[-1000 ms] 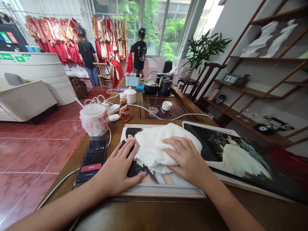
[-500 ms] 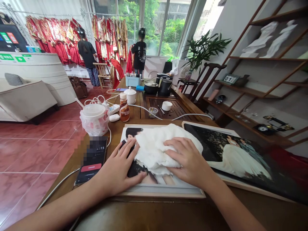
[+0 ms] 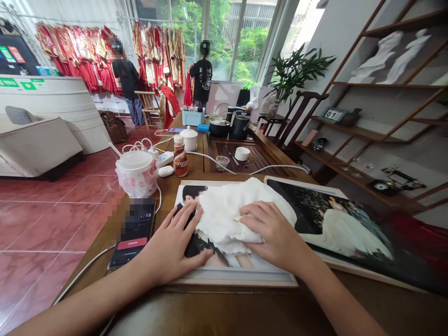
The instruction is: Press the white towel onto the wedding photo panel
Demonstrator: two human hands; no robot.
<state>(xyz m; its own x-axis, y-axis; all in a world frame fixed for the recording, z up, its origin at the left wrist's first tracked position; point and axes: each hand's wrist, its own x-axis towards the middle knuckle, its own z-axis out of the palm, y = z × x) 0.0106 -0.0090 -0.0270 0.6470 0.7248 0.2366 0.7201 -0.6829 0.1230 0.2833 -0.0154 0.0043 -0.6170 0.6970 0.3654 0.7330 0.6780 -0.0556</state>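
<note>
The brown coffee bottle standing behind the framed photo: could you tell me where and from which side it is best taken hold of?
Take the brown coffee bottle around its straight labelled body, below the white cap, coming from the near right side. It stands upright, so a side grip probably suits it; the bagged white container and white plugs crowd its left, while the table to its right is bare.

Phone point(image 3: 135, 232), bottle point(image 3: 180, 156), teaware point(image 3: 242, 153)

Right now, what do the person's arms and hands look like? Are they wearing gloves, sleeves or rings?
Both arms are bare right down to the bottom edge of the picture, so no sleeves show. The left hand and right hand wear no gloves. No rings, watch or bracelet can be seen on the fingers or wrists. The fingernails look short and plain, without bright polish.
</note>
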